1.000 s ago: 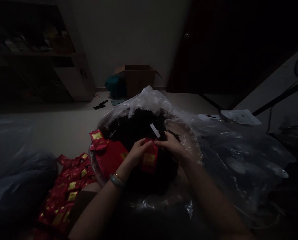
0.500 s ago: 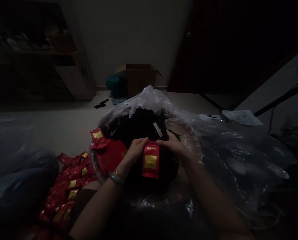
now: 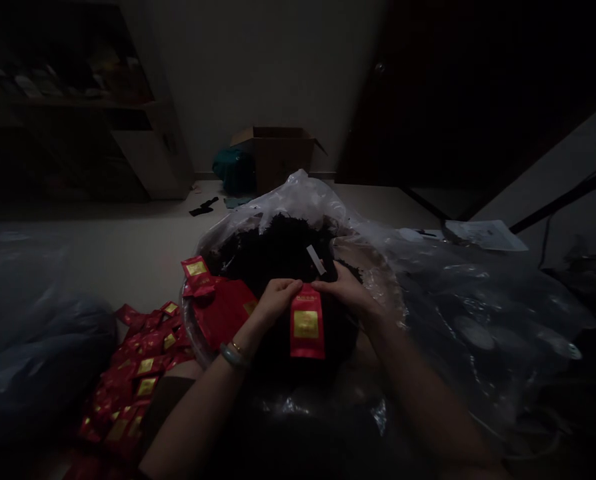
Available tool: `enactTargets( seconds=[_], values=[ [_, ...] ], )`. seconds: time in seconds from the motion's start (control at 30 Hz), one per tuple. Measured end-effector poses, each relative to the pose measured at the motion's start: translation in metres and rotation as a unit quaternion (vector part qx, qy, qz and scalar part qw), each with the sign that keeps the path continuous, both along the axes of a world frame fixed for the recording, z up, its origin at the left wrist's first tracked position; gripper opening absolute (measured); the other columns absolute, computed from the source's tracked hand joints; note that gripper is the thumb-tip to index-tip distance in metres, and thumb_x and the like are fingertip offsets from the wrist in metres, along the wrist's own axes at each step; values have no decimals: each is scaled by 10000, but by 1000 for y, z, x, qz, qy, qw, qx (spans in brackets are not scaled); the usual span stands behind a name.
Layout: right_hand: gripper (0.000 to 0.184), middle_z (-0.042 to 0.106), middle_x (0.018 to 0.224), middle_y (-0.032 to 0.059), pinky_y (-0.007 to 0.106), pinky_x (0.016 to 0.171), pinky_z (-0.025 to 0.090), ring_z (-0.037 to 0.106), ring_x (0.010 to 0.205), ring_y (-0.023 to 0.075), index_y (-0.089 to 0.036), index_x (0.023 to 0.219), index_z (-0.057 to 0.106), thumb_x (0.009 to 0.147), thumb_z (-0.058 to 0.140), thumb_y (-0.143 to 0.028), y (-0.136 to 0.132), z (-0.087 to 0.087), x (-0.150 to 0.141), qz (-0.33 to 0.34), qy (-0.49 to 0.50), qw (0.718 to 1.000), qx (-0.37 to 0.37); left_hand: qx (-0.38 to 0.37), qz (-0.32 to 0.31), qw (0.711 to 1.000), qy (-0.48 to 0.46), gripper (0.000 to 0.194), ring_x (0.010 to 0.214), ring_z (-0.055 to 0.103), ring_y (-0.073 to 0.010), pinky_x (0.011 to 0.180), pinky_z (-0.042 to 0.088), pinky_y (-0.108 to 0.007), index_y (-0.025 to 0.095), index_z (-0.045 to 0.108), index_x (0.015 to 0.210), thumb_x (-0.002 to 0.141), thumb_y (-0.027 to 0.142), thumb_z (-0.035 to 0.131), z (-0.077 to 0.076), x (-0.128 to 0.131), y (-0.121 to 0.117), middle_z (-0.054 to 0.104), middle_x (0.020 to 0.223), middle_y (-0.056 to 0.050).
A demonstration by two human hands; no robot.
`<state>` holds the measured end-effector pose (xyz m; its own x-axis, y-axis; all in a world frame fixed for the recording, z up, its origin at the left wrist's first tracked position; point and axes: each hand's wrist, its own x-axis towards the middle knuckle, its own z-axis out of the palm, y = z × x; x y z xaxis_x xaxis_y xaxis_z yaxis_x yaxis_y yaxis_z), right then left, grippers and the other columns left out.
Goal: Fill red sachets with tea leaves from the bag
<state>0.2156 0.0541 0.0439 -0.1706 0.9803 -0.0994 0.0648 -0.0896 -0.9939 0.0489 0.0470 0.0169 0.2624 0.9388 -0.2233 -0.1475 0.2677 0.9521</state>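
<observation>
- Head view, left hand: the left hand [image 3: 277, 300] is pinching the top left corner of a red sachet [image 3: 307, 323] with its fingers pressed together. The thumb is hidden behind the fingers, so its exact contact cannot be confirmed.
- Head view, right hand: the right hand [image 3: 345, 295] is gripping the top right corner of the same sachet, with its fingertips [image 3: 319, 285] pressed on the upper edge.
- Sachet position: the sachet is hanging upright between both hands, in front of loose dark leaves [image 3: 278, 250]. Its gold label [image 3: 306, 324] is facing the camera, and the small print on it is too small to read.
- Surrounding items: the leaves are sitting in a clear plastic bag [image 3: 458, 300] lining a round basin [image 3: 189, 327]. A white slip [image 3: 317, 259] is lying on the leaves, just above the hands.
- Left side: a large red pouch [image 3: 223, 312] is lying inside the basin near its left rim, and red sachets [image 3: 145, 367] are piled beyond that rim on the floor [image 3: 128, 267].
- Hidden areas: the lower basin is disappearing into shadow, and the lower sachets are cut off by the bottom edge of the view.
- Background: a cardboard box [image 3: 278, 160] is standing against the far wall, and a shelf unit [image 3: 78, 100] is fading into darkness.
</observation>
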Motion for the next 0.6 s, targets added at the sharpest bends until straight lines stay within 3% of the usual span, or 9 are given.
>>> enactTargets(
  seconds=[0.13,0.27,0.47,0.6],
  values=[
    [443,635,792,-22,274,671,483,596,723,161,-197,909,587,534,793,-308,4,-3,4,-25,-8,1000,-4,-36,-22,998,-48,359,520,558,-108,515,410,-210,115,681,687,662,470,731,0,0,1,664,608,-29],
    [411,601,704,-28,268,615,459,568,641,148,-189,860,578,529,783,-318,8,-2,8,-65,-22,998,-14,-79,-47,994,-65,412,581,629,-144,575,504,-261,117,682,783,589,468,777,-2,-1,2,681,664,-41],
    [343,638,685,-13,262,588,453,580,612,144,-166,767,618,504,794,-299,6,5,8,-16,-40,996,-78,-30,24,999,-35,405,480,544,-82,468,425,-190,116,638,673,565,472,796,-7,3,4,611,563,2],
    [363,619,634,-22,263,566,454,575,575,141,-173,768,609,516,803,-349,8,2,9,-35,-1,996,-77,-65,-7,998,-20,391,445,516,-73,437,389,-187,135,592,646,592,475,777,-6,6,5,583,545,7]
  ],
)
